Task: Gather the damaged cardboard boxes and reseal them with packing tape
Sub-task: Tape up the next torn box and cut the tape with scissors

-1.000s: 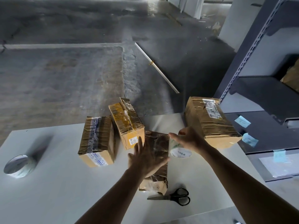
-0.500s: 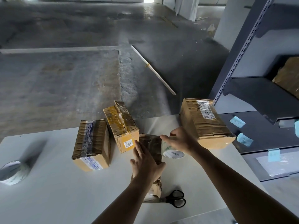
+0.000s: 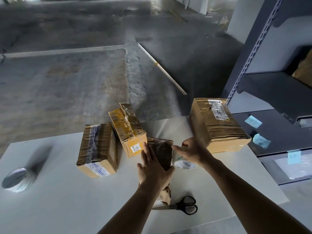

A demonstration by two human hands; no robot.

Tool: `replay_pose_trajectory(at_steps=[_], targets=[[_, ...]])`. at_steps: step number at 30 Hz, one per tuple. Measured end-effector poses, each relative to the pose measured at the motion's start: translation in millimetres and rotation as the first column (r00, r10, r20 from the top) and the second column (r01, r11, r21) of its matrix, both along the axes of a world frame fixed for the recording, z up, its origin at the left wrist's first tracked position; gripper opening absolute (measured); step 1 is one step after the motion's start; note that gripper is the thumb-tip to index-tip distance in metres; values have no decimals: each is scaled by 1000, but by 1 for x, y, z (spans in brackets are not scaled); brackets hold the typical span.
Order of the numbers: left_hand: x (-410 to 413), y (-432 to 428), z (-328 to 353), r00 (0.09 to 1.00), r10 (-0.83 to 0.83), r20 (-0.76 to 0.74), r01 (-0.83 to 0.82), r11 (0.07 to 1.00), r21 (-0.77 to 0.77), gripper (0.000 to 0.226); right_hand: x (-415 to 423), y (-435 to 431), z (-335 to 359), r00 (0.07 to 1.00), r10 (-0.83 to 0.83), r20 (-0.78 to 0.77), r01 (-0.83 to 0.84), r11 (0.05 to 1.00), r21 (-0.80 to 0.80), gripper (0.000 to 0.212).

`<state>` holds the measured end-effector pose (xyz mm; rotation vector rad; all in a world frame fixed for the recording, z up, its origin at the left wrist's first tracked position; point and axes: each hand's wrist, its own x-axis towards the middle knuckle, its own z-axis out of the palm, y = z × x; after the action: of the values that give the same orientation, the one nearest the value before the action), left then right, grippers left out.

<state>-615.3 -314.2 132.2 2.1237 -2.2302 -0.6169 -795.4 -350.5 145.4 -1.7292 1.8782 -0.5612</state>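
The small box [image 3: 161,150], brown and wrapped in shiny tape, lies in the middle of the white counter [image 3: 67,200], with its long side pointing away from the person. The left hand [image 3: 152,169] lies flat on top of it, the fingers [image 3: 146,152] straight and pressing down on the near half. Just beside the box, on its right, the right hand [image 3: 192,151] grips a tape roll [image 3: 184,163]; its fingers are curled over the roll and the thumb reaches toward the box edge. I cannot see clearly if a strip of tape goes from the roll to the box. At the near end of the small box a pair of black scissors [image 3: 185,205] lies on the counter, the blades pointing under the box corner. To the left stand two more boxes close together: one with yellow tape [image 3: 128,129], and beside it a box with blue printed tape [image 3: 98,147]. A larger crumpled box [image 3: 217,125] with a shipping label sits at the right back corner of the counter. Far to the left lies a second tape roll [image 3: 15,179]. On the right side stands a grey metal shelf [image 3: 278,90] with small blue notes [image 3: 253,121] stuck on it. Behind the counter is a concrete floor [image 3: 67,81] with a thin white rod [image 3: 162,68] lying on it.
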Motion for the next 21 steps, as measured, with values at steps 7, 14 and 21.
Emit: replay_pose_trajectory(at_steps=[7, 14, 21], targets=[[8, -5, -15, 993, -113, 17, 114, 993, -39, 113, -3, 1, -11, 997, -42, 72, 39, 998, 42, 59], [9, -6, -16, 975, -206, 82, 211, 976, -50, 91, -2, 1, -12, 994, -45, 95, 39, 997, 64, 57], [4, -11, -11, 973, -225, 47, 225, 974, 7, 101, -5, 12, -20, 987, -63, 145, 50, 995, 89, 55]])
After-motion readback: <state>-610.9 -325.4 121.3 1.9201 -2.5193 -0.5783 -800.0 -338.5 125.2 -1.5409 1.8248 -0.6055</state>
